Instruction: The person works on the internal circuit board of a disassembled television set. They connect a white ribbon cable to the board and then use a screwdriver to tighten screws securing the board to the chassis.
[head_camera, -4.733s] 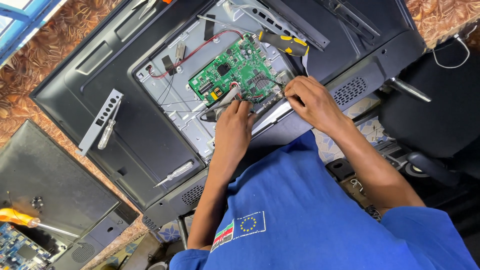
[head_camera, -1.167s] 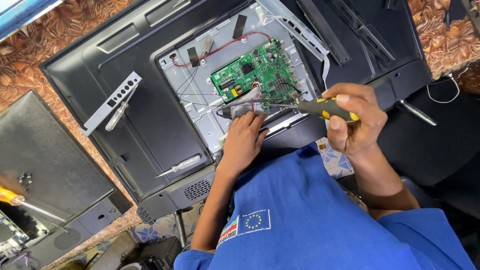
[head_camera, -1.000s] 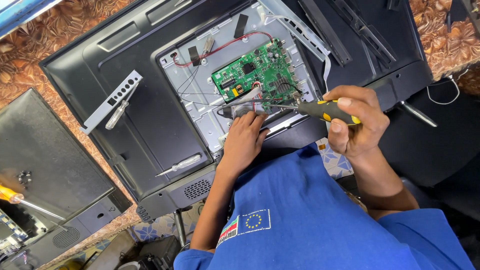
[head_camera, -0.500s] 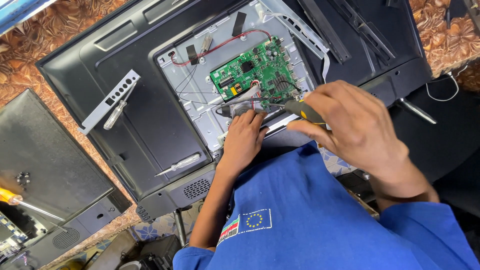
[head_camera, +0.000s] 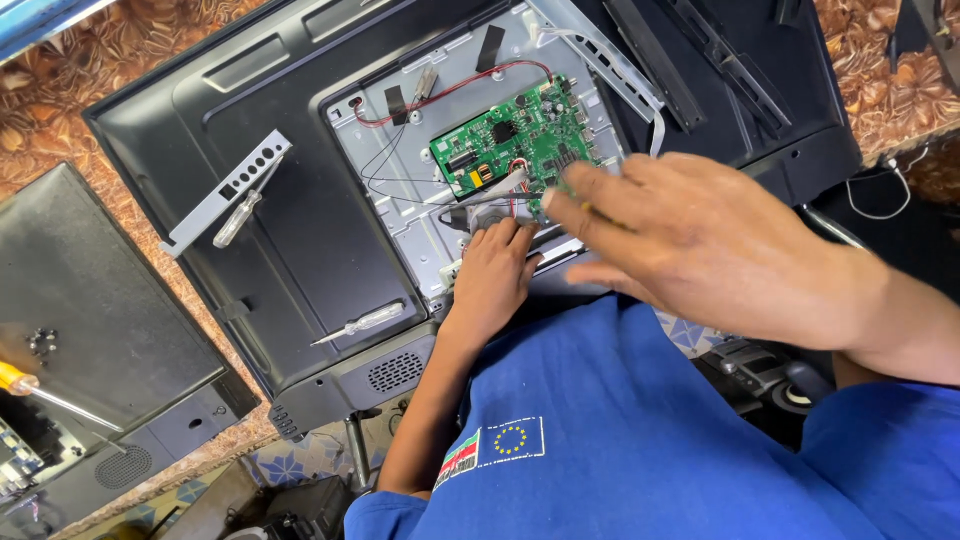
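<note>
A flat-screen television (head_camera: 250, 120) lies face down with its back open, showing a silver metal plate (head_camera: 400, 210) and a green circuit board (head_camera: 510, 140). My left hand (head_camera: 490, 275) rests on the plate just below the board, fingertips pinching the lower end of a grey flat cable (head_camera: 490, 190). My right hand (head_camera: 700, 235) hovers blurred above the board's right edge, fingers stretched leftwards. Only a yellow sliver of the screwdriver (head_camera: 585, 207) shows under those fingers; the rest is hidden by the hand.
Two clear-handled screwdrivers (head_camera: 365, 320) (head_camera: 238, 218) and a perforated metal bracket (head_camera: 225, 190) lie on the television's back. A second black panel (head_camera: 90, 300) sits at the left, with a yellow-handled screwdriver (head_camera: 15, 380) by it. Black strips (head_camera: 720, 50) lie at the upper right.
My right hand picked up the yellow and black screwdriver, then swung left over the board, now covering the tool. My left hand has stayed below the board.
</note>
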